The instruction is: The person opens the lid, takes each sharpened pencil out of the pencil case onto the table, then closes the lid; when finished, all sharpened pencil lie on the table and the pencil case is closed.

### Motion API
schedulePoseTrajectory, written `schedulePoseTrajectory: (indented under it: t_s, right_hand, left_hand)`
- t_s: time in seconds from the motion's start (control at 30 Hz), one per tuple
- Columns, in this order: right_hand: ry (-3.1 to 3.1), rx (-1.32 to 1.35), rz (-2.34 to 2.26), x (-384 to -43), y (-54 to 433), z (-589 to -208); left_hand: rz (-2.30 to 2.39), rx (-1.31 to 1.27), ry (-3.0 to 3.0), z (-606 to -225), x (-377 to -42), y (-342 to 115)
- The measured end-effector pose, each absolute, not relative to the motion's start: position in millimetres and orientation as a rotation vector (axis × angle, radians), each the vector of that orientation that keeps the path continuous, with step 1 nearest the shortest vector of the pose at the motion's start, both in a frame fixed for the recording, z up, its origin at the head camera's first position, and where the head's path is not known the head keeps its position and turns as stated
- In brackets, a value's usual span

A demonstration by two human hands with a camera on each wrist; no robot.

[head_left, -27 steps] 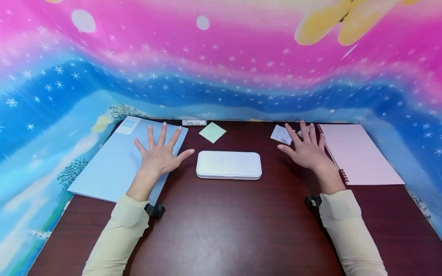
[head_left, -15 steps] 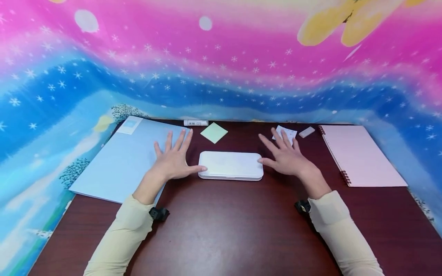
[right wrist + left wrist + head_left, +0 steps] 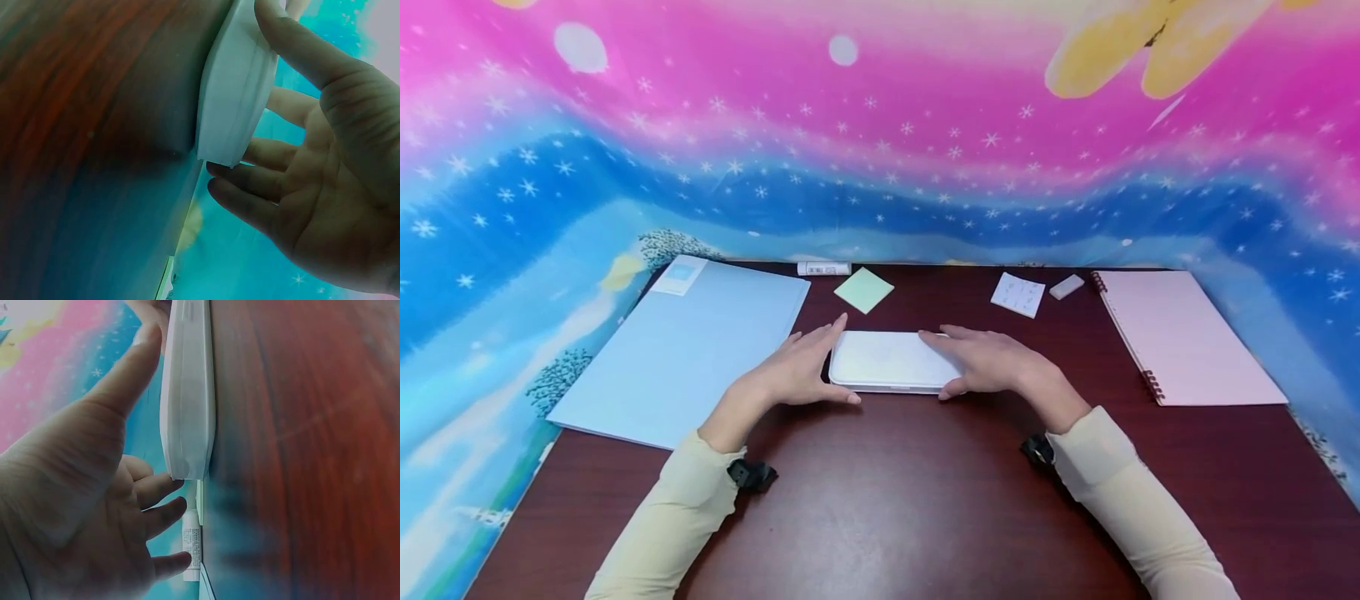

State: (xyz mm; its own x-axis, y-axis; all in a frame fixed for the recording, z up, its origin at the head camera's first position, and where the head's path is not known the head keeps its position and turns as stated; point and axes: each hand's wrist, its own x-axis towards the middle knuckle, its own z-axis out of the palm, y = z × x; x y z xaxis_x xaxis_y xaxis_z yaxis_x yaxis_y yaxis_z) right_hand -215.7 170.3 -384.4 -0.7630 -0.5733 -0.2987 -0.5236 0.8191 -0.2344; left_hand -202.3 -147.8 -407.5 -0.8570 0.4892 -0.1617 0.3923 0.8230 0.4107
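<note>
A white oblong pencil case [image 3: 887, 358] lies shut on the dark wooden table. My left hand [image 3: 793, 371] is at its left end, thumb stretched out in front of the near edge and fingers beside the far corner. In the left wrist view the thumb [image 3: 128, 375] stands apart from the case. My right hand [image 3: 996, 362] is around the right end, its index finger over the far part of the lid and its thumb by the near edge. The right wrist view has its loosely bent fingers [image 3: 256, 181] behind the case; I cannot tell how firmly they touch.
A light blue folder [image 3: 700, 342] lies at the left, a pink spiral notebook [image 3: 1187, 333] at the right. Along the back are a white tube [image 3: 823, 268], a green sticky note [image 3: 864, 290], a small printed paper [image 3: 1018, 294] and an eraser [image 3: 1066, 287]. A patterned cloth [image 3: 880, 150] hangs behind.
Both hands have moved inward from the folder and from beside the notebook to the two ends of the pencil case, their spread fingers drawing together. The case has not visibly moved.
</note>
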Motion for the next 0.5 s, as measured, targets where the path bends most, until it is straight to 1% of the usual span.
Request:
schedulePoseTrajectory:
  t_s: [0.1,0.3,0.5]
  right_hand:
    - [2.661,-0.845,-0.188,-216,168,-383]
    - [2.700,-0.865,-0.212,-215,166,-386]
    - [2.688,-0.857,-0.230,-215,166,-387]
  left_hand:
    - [0.545,0.705,2.752,-408,-205,-150]
    - [0.599,0.677,2.737,-412,-207,-151]
    - [0.688,0.742,2.730,-418,-208,-151]
